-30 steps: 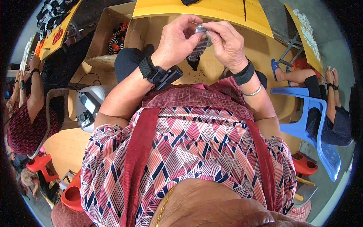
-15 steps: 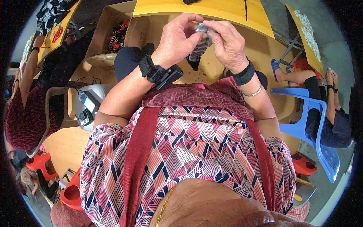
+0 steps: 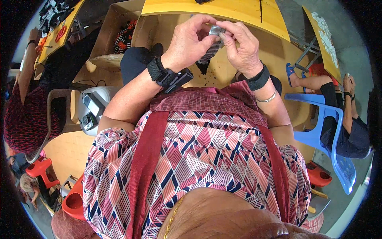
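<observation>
Small grey piece (image 3: 215, 31) pinched between both sets of fingertips, above the lap and below the yellow table (image 3: 223, 10); too small to tell long axis or heading. Left hand (image 3: 190, 42) curled, grasping it from the left; right hand (image 3: 240, 44) closed on it from the right. Dark strip (image 3: 209, 53) dangling beneath. Cardboard box (image 3: 119, 32) at left, blue chair (image 3: 338, 143) at right, concrete floor (image 3: 350, 44).

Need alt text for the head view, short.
Seen from above, a seated person's left hand and right hand pinch a small grey object together over their lap, beneath a yellow table. Black wristbands, a patterned red top; a blue plastic chair stands to the right.
</observation>
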`<state>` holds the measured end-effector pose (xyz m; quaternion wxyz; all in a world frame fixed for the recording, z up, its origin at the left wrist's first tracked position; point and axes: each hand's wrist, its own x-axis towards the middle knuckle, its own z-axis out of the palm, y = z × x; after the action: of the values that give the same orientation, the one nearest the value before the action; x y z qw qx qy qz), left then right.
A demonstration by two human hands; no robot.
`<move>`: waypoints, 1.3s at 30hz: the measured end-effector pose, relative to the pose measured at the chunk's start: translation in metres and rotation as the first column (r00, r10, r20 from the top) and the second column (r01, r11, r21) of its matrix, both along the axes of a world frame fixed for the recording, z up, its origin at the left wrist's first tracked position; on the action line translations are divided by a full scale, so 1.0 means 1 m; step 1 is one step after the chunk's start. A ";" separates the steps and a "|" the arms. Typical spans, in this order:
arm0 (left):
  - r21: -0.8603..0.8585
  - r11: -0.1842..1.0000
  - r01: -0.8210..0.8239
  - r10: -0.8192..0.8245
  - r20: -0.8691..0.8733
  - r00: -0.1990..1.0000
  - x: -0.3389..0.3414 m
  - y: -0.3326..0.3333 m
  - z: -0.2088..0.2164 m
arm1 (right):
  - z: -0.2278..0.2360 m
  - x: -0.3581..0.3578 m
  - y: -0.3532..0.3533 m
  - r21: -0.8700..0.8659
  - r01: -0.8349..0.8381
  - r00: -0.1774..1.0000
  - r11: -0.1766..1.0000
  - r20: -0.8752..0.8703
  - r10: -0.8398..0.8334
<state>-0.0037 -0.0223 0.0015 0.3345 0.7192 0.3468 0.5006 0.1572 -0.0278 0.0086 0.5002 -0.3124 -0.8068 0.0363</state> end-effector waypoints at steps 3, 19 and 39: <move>-0.008 1.000 0.001 -0.001 0.004 1.000 -0.001 -0.001 0.001 | -0.001 -0.002 0.000 0.008 0.004 1.000 1.000 0.004 -0.004; -0.049 0.998 0.043 -0.037 0.107 0.994 -0.006 0.000 -0.007 | -0.006 -0.007 0.002 0.082 -0.009 1.000 0.997 0.010 0.008; -0.142 0.975 0.171 -0.157 0.105 0.982 -0.009 -0.006 -0.012 | -0.012 -0.001 0.005 -0.210 -0.036 0.997 0.977 0.062 0.050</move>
<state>-0.0125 -0.0285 -0.0102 0.4439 0.6937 0.3072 0.4768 0.1565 -0.0232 -0.0031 0.4363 -0.3468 -0.8214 0.1211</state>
